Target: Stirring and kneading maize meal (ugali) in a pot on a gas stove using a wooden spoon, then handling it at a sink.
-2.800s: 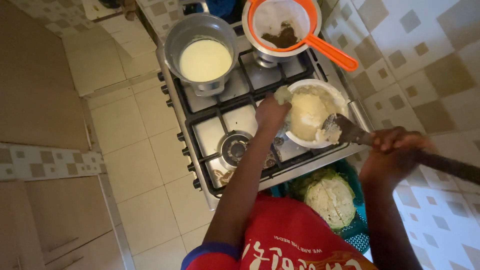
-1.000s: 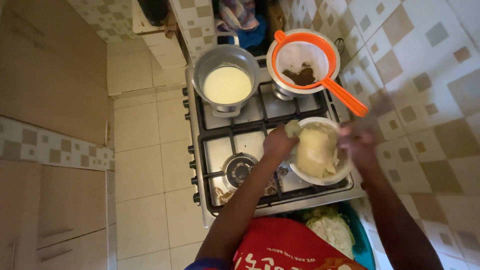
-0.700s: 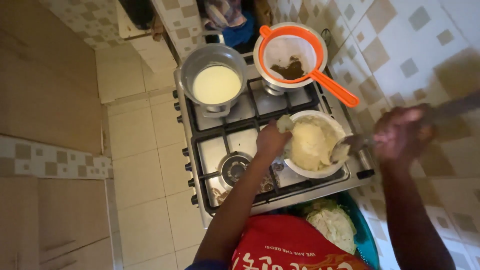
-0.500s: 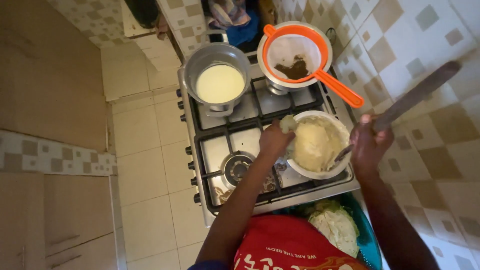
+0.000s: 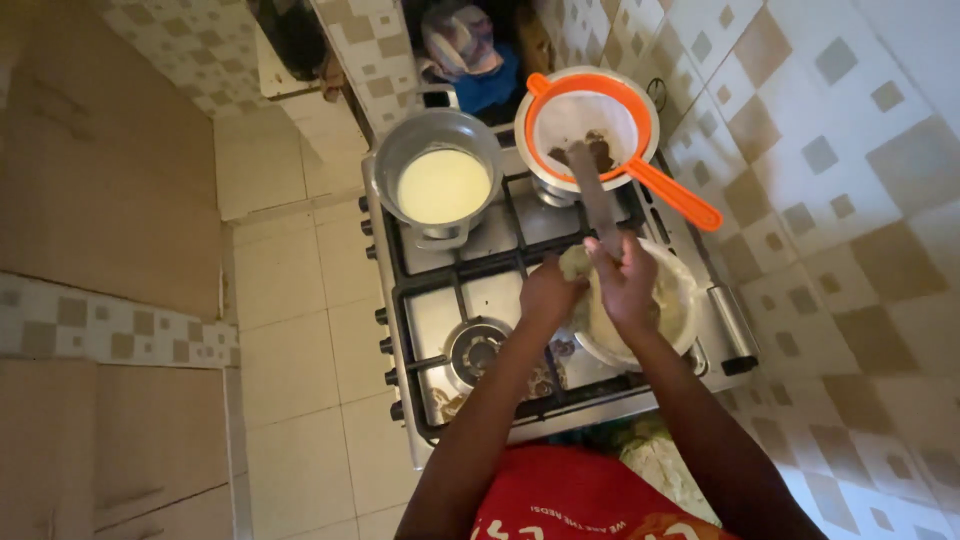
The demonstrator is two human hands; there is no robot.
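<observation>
A white pot (image 5: 680, 300) of pale thick mash sits on the front right burner of a gas stove (image 5: 500, 290). My left hand (image 5: 550, 295) grips the pot's near rim through a small cloth. My right hand (image 5: 625, 280) is closed on the handle of a long wooden stirring paddle (image 5: 595, 195), held over the pot with the shaft pointing away toward the back of the stove. The paddle's lower end is hidden by my hand.
On the back left burner stands a metal pot (image 5: 440, 170) of white liquid. An orange strainer (image 5: 590, 120) with dark dregs rests on a pot at the back right. Tiled wall lies to the right, tiled floor (image 5: 290, 330) to the left.
The paddle swung from pointing right to pointing away over the pot. My right hand moved left, above the mash. My left hand stayed on the rim.
</observation>
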